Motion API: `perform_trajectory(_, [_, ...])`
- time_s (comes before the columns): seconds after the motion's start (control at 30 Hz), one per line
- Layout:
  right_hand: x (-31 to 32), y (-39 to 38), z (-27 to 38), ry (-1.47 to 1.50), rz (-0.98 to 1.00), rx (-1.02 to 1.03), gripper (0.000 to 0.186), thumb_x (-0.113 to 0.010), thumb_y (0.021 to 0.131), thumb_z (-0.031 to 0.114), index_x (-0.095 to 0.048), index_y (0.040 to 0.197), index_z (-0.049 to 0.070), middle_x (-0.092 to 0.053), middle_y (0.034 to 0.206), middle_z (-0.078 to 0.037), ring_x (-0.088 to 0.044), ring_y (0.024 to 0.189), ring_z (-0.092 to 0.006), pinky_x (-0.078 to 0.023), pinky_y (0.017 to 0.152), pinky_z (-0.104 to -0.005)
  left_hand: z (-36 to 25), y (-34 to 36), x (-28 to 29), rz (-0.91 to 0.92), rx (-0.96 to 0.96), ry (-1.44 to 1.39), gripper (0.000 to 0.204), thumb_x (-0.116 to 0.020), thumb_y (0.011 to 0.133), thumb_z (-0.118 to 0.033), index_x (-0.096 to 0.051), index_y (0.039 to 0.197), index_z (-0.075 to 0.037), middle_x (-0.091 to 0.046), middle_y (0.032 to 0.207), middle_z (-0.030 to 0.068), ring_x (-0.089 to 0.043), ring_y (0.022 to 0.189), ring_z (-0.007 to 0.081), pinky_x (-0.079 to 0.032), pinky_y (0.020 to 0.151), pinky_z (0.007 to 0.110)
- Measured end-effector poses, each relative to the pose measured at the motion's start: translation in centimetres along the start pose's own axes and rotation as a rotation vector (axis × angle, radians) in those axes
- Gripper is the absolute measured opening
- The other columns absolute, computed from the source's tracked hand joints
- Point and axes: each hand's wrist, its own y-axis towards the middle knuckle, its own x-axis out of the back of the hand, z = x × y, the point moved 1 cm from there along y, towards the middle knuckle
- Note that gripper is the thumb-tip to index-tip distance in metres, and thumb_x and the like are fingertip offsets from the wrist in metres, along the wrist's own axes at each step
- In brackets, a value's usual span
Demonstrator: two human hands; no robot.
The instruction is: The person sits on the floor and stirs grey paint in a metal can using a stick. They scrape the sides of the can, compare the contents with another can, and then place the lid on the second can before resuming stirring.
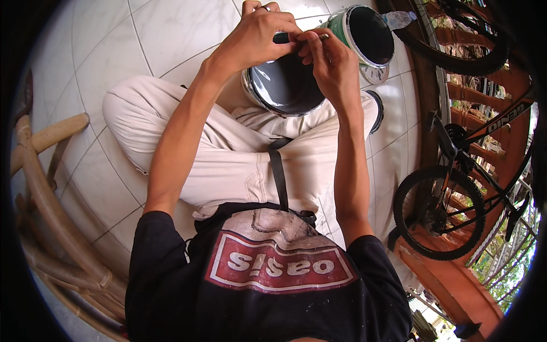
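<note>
Left hand: your left hand point(263, 34), with a dark ring on one finger, reaches in from the left, thumb and forefinger drawn together at your right fingertips; whether they grip anything cannot be told, since the fingers cover the spot.
Right hand: your right hand point(333, 61) is closed in a pinch on a thin piece point(324, 37), too small to identify.
Thin piece: its pale end pokes out past your right fingers, on the side away from your left hand; the rest is hidden in the grip.
Near bucket: the bucket point(248, 88) sits just in front of your crossed legs, its mouth partly behind your hands in this view; its inside is dark and glossy.
Far bucket: a green-and-white bucket point(337, 25) stands to the right beyond your right hand, also dark inside, with a pale round thing point(374, 74) on the floor beside it.
Bottle: a clear plastic bottle point(400, 20) lies near the far bucket.
Surroundings: pale floor tiles point(108, 51) lie under you, a bicycle point(440, 212) is on your right, and wooden furniture point(57, 208) is on your left.
</note>
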Motion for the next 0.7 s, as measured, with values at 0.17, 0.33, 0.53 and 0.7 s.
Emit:
perform_trajectory(0.17, [-0.1,-1.2,0.3,-0.453,0.160,0.060,0.024,-0.065,0.109,0.016,-0.066,0.091,0.000,-0.071,0.078,-0.026,-0.068,0.071,-0.0472,-0.054,0.063,-0.0470,0.3,-1.5,-2.5,0.201,0.222,-0.074,0.013,-0.085,0.085,-0.017,-0.082,0.097,-0.013,-0.074,0.093,-0.0028,-0.059,0.091,0.0185,-0.037,0.111,0.041])
perform_trajectory(0.33, [0.0,-1.1,-0.4,-0.030,0.079,-0.137,0.021,-0.067,0.111,0.018,-0.073,0.101,0.000,-0.073,0.076,-0.018,-0.071,0.065,-0.0323,-0.055,0.064,-0.0425,-0.6,-0.4,-0.2,0.180,0.117,-0.120,0.014,-0.086,0.083,-0.018,-0.081,0.093,-0.011,-0.073,0.085,-0.0006,-0.059,0.080,0.0186,-0.038,0.108,0.037])
perform_trajectory(0.53, [0.0,-1.4,-0.4,-0.171,0.262,-0.106,0.020,-0.065,0.112,0.015,-0.074,0.102,0.000,-0.076,0.080,-0.016,-0.073,0.068,-0.0296,-0.056,0.067,-0.0395,0.0,-1.2,0.0,0.314,0.115,-0.167,0.016,-0.086,0.082,-0.014,-0.080,0.096,-0.008,-0.072,0.082,0.0023,-0.058,0.075,0.0205,-0.038,0.099,0.040])
perform_trajectory(0.7, [-0.4,-0.7,-0.1,0.008,0.001,0.049,0.020,-0.066,0.110,0.014,-0.070,0.099,-0.002,-0.071,0.079,-0.021,-0.067,0.068,-0.0413,-0.052,0.065,-0.0444,-0.3,-0.1,-0.1,-0.057,0.007,-0.090,0.017,-0.085,0.078,-0.014,-0.078,0.091,-0.005,-0.074,0.081,0.0064,-0.061,0.075,0.0227,-0.040,0.103,0.038])
